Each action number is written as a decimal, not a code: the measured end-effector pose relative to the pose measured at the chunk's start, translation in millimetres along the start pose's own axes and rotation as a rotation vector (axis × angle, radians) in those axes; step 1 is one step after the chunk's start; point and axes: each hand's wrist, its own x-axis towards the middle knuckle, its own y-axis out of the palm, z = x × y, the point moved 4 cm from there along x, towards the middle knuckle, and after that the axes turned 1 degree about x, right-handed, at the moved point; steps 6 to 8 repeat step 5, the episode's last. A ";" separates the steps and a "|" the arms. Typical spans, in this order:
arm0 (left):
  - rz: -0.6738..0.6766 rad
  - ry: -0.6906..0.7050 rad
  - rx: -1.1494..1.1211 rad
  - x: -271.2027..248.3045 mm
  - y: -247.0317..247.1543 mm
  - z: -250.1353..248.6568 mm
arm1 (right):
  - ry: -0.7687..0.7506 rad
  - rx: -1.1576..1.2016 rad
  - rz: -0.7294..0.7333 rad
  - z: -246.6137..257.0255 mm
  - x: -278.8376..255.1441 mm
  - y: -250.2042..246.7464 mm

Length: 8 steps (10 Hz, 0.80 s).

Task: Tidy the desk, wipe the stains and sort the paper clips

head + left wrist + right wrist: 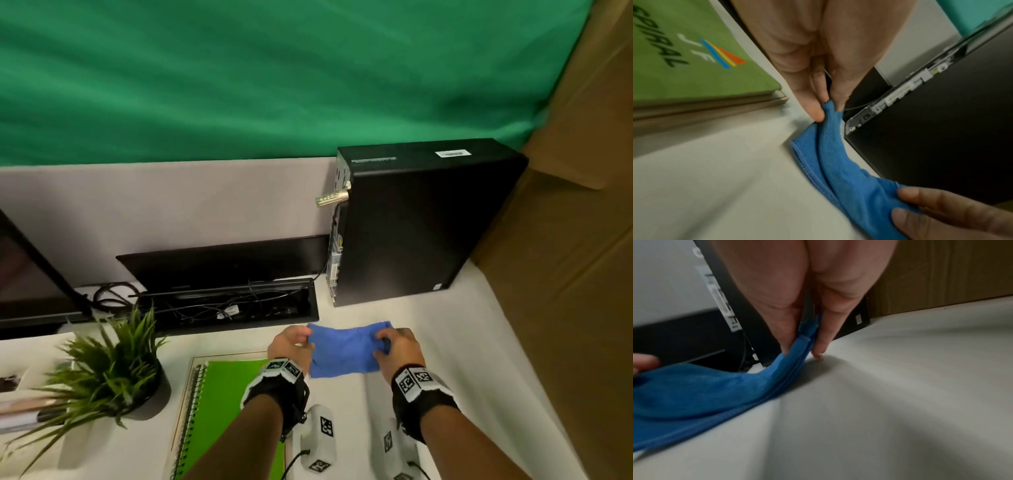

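Blue cloth (344,349) low and centre in the head view, stretched between two hands just over the white desk (479,342), its lower edge trailing on the surface. Pinched at the left corner by the left hand (291,344), thumb and fingertips (813,112) closed tight on the fabric. Pinched at the right end by the right hand (399,346), fingers (785,337) clamped on a bunched ridge of the cloth. Just above, toward centre right, a black computer tower (404,222) standing upright. Left of the hands, a green spiral notebook (226,411) lying flat at lower centre. Further left, a potted plant (113,363). Behind these, an open cable tray (226,305) full of wires, with a green backdrop (274,75) filling the top.
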 end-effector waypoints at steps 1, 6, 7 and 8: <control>0.012 -0.037 0.185 5.8 9.4 6.9 | 0.036 -0.190 0.089 -10.8 -3.2 8.9; 0.173 0.117 0.725 -32.0 -7.3 -15.3 | 0.064 -0.307 0.173 -5.0 -27.8 6.7; 0.173 0.117 0.725 -32.0 -7.3 -15.3 | 0.064 -0.307 0.173 -5.0 -27.8 6.7; 0.173 0.117 0.725 -32.0 -7.3 -15.3 | 0.064 -0.307 0.173 -5.0 -27.8 6.7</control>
